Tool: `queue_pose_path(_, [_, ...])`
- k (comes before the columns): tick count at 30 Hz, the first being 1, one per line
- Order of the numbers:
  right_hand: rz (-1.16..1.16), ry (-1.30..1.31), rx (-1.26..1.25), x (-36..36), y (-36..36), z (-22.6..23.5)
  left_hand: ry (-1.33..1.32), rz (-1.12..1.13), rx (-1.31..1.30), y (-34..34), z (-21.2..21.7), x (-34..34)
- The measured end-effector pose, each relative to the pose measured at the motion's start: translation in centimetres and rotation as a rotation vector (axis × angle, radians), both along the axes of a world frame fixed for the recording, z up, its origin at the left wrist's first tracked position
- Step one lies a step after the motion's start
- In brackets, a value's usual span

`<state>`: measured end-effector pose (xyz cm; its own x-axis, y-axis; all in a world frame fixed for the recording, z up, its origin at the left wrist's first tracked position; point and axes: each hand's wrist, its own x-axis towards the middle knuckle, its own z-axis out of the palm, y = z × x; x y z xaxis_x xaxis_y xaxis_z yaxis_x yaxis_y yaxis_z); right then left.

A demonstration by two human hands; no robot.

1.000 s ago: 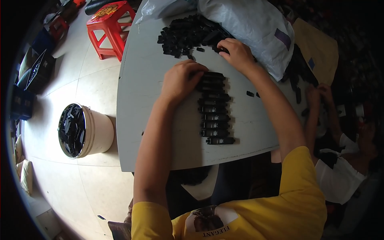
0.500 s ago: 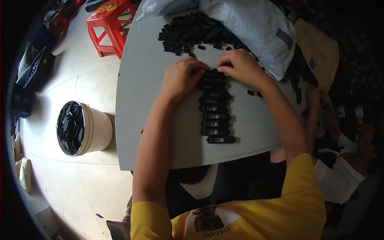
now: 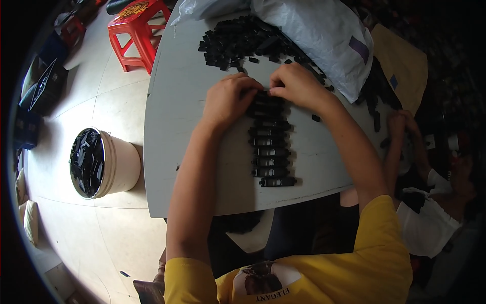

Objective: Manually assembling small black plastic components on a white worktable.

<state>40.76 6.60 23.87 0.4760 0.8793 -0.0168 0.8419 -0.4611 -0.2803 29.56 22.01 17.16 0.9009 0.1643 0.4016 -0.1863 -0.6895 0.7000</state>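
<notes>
A column of several small, oblong black plastic parts (image 3: 271, 152) lies on the grey-white table, running from near its front edge up to my hands. My left hand (image 3: 230, 99) is closed at the far left end of the column, its thumb and fingertips on a black part. Opposite it, my right hand (image 3: 296, 86) pinches at the right end of the same far part. The fingers hide most of that part. Beyond my hands spreads a heap of loose small black pieces (image 3: 238, 40).
White plastic bags (image 3: 319, 40) and brown paper (image 3: 400, 66) cover the table's far right. On the floor to the left stand a white bucket (image 3: 121, 164) of black pieces and a red stool (image 3: 134, 38). Another person's hands (image 3: 400, 121) are at the right edge.
My right hand has moved a little left, closer to my left hand. The column of black parts has shifted slightly toward me. My left hand has hardly moved.
</notes>
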Motion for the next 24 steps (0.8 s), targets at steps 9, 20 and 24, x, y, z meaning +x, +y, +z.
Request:
queue_pose_path(9, [-0.01,-0.067,0.093,-1.2,0.4,-1.4,-0.006,0.015,-0.022,-0.1,0.4,-0.3])
queue_pose_path(20, [-0.016,-0.058,0.025,0.2,-0.1,-1.7,-0.066,0.021,0.006,0.4,-0.4,-0.1])
queue_pose_path(24, [-0.195,-0.245,0.375,6.4,1.9,-2.7,-0.009,0.017,-0.038,0.1,0.0,-0.1])
